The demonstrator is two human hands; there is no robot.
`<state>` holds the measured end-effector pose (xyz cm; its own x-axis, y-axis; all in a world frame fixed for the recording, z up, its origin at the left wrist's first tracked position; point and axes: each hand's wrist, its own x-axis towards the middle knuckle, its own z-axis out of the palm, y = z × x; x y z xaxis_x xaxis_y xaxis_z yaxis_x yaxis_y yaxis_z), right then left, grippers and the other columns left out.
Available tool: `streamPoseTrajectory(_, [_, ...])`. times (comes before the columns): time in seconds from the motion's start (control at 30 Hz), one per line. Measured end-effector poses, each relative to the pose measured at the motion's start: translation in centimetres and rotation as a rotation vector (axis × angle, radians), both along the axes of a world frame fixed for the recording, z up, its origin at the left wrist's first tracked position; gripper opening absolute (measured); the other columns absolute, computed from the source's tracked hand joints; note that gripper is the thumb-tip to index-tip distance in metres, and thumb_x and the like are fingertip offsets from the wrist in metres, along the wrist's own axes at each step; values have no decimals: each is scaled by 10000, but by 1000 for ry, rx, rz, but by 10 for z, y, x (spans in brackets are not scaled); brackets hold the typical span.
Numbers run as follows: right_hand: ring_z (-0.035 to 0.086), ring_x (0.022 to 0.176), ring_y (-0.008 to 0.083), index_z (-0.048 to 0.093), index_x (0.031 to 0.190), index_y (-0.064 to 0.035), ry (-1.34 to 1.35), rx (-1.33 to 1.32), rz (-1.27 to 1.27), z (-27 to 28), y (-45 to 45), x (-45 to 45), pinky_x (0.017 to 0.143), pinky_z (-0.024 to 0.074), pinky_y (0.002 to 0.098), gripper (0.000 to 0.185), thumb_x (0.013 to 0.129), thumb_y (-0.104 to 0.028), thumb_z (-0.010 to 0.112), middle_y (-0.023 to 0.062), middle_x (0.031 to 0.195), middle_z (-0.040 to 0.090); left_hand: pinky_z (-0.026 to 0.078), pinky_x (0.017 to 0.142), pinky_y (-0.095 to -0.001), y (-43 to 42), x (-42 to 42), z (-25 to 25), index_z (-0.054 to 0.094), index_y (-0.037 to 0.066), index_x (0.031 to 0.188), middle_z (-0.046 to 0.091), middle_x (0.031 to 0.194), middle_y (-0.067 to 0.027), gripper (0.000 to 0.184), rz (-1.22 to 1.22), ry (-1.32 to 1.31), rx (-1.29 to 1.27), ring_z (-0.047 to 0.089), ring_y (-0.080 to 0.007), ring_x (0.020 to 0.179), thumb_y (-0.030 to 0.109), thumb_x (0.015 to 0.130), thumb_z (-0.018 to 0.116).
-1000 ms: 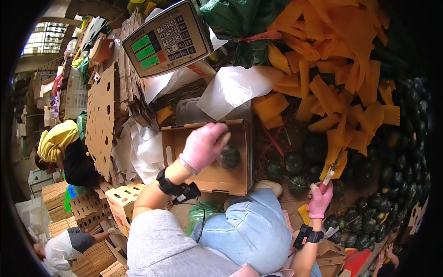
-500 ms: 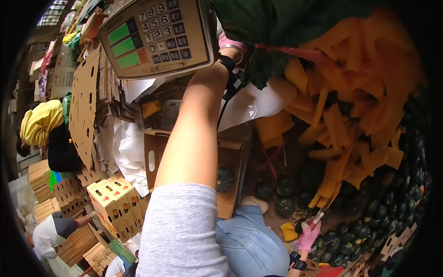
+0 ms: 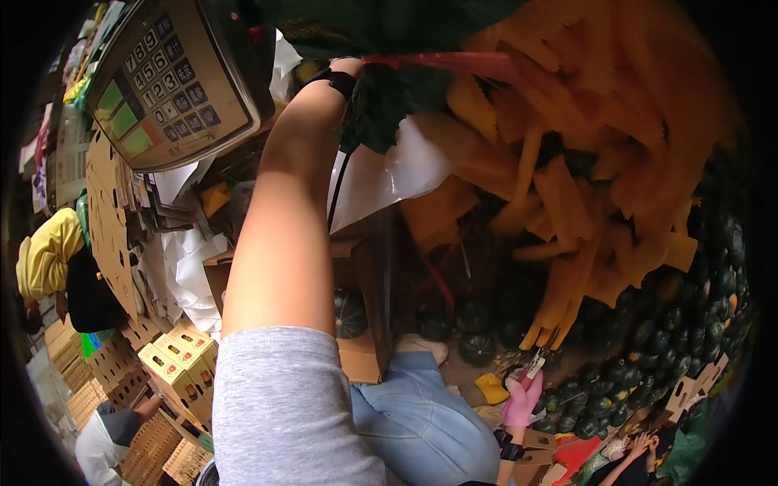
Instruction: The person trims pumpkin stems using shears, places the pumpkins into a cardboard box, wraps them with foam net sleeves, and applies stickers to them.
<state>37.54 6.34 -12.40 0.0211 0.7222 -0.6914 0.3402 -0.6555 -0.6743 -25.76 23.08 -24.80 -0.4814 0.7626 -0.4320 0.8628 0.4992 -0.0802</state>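
Observation:
My left arm in a grey sleeve reaches up the middle. Only the edge of my left hand (image 3: 348, 65) shows, beside a dark green crinkled sheet (image 3: 381, 105); the fingers are hidden. At lower right, my right hand (image 3: 523, 401) in a pink glove is closed around a red-handled tool (image 3: 532, 368) with a metal head, its exact kind unclear. The tool's tip is close to the lower ends of many blurred orange strips (image 3: 567, 202). A pink ribbon (image 3: 454, 61) runs across the top of these strips.
A weighing scale (image 3: 170, 89) with keypad stands upper left. Dark green squashes (image 3: 664, 332) pile at right; one lies in a cardboard box (image 3: 361, 360). Printed cartons (image 3: 182, 364) and a person in yellow (image 3: 50, 251) are at left. Another person's hands (image 3: 640, 449) appear lower right.
The view has shifted, so the scale, my arms and the strips sit farther left. My left hand's pink glove, partly visible before, is now hidden. My right hand still holds the tool.

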Motion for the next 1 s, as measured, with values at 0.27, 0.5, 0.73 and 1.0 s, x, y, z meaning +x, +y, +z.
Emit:
streamPoseTrajectory(0.27, [507,971,194,456,1226,-21,-119,141,312,17,8,0,889,425,316,706,594,-140,747,70,1108,506,516,827,-383,-59,59,98,251,61,1377,513,1227,-183,951,-50,-494,560,591,-295,1033,399,673,794])
streamPoseTrajectory(0.5, [531,970,311,483,1184,-26,-117,606,701,33,6,-52,863,450,387,737,538,-188,799,131,1057,509,519,800,-400,-156,132,185,553,86,1119,609,1042,-87,458,973,-1944,768,587,-244,870,442,842,628])
streamPoseTrajectory(0.73, [509,984,310,495,1145,-34,-73,826,650,64,-13,-89,874,435,414,728,524,-245,812,127,1050,506,498,459,-339,-224,184,224,511,164,1269,591,1097,-264,773,839,-2448,519,632,-344,714,770,835,307])
streamPoseTrajectory(1.0, [492,992,303,493,1097,-62,-317,1094,772,122,-12,-136,893,378,429,643,547,-279,747,104,1014,506,398,401,-284,-233,270,253,468,72,1312,619,1115,-136,779,1012,-2316,464,600,-240,655,704,880,322])
